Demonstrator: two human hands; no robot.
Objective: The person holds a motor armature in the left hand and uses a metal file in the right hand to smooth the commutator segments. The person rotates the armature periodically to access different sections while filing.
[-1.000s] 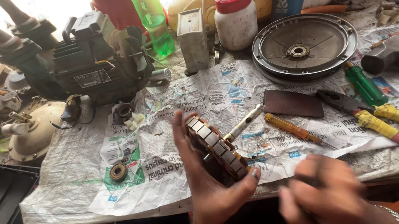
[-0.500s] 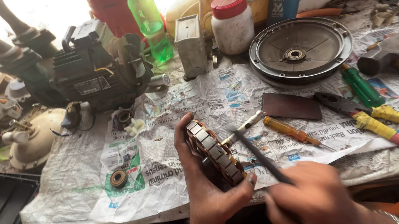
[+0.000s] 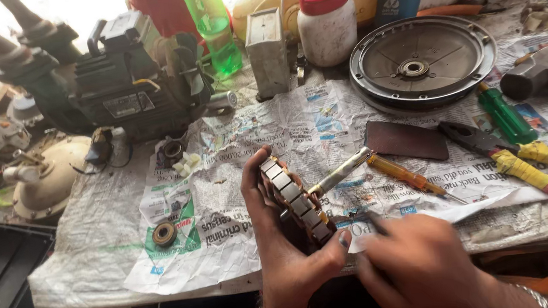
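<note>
My left hand [image 3: 277, 243] grips a motor rotor [image 3: 297, 203] by its slotted iron core, its metal shaft [image 3: 341, 172] pointing up and to the right over the newspaper. My right hand [image 3: 417, 265] is closed around a thin dark tool [image 3: 372, 222], whose tip lies close to the lower side of the rotor. Most of that tool is hidden in my fist, so its kind is unclear.
On the newspaper-covered bench [image 3: 239, 213] lie a yellow screwdriver [image 3: 407, 176], a green-handled screwdriver [image 3: 507, 114], pliers with yellow-red handles [image 3: 530, 169], a dark flat plate [image 3: 406, 140], a hammer [image 3: 546, 71], a round motor end cover [image 3: 422, 68], a bearing [image 3: 164, 234]. A pump motor [image 3: 122, 89], bottles and a white jar [image 3: 325, 21] stand behind.
My right hand has come up from the lower edge with a thin tool and drawn in close to the rotor. The left hand keeps the rotor nearly still.
</note>
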